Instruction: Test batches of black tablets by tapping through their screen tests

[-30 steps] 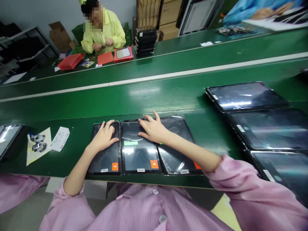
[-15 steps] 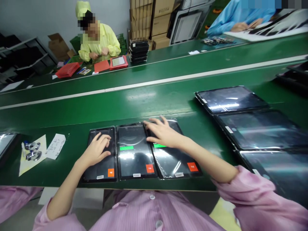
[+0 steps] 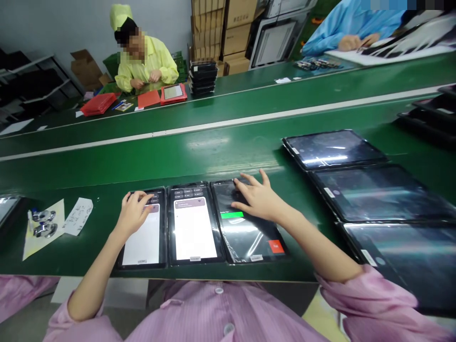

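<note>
Green worktop [image 3: 78, 251], glossy, runs the full width. At the far left edge, part of a dark-framed screen [image 3: 6, 209]. Next, a yellow sheet [image 3: 31, 247] with shiny metal parts [image 3: 46, 230] on it; a white slip [image 3: 80, 216] with handwriting, too small to read, lies just beside.

Three tablets lie flat in a row, near the front edge. Left tablet [image 3: 140, 242]: screen mostly white, top dark. Left hand [image 3: 134, 213] is over its upper part, fingers apart and slightly curled, grasping nothing; fingertip contact cannot be told. Middle tablet [image 3: 195, 230]: white display, mauve box, dark tiles along the top; neither hand is over it. Right tablet [image 3: 245, 235]: dark screen, green bar [image 3: 232, 215], orange-red square [image 3: 275, 246] at lower right. Right hand [image 3: 255, 195] is over its upper part, fingers fanned apart, nothing gripped; contact again unclear.

Farther right, well apart from the row, a column of three dark tablets [image 3: 384, 192], each with a small white label. At the right edge, a dark stack [image 3: 432, 118], partly cut off.
</note>
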The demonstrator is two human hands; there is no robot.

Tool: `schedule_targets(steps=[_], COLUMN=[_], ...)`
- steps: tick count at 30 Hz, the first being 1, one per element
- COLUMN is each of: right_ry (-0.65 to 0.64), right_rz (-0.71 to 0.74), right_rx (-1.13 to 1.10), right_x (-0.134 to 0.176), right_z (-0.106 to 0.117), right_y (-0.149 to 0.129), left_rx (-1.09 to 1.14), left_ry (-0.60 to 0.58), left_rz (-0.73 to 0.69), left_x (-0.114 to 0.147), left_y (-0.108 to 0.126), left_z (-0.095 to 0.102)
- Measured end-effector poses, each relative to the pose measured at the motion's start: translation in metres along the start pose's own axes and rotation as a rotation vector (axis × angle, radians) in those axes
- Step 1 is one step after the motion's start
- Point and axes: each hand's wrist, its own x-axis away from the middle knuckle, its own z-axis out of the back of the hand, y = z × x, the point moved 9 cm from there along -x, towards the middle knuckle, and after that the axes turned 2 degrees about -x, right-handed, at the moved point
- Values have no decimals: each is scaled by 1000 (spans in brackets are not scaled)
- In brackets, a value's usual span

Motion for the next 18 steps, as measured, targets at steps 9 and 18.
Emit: schedule_targets(steps=[9,18], right_ry=[-116,173], right_rz=[257,64], right_rx=[-173,-309], right_x=[-40,-19], right_z=[5,25], right_y=[-88,-12], left_rx=[22,109], left_ry=[13,87], left_rz=[53,90], left_x=[-7,13], left_y=[7,-6], left_z=[-7,9])
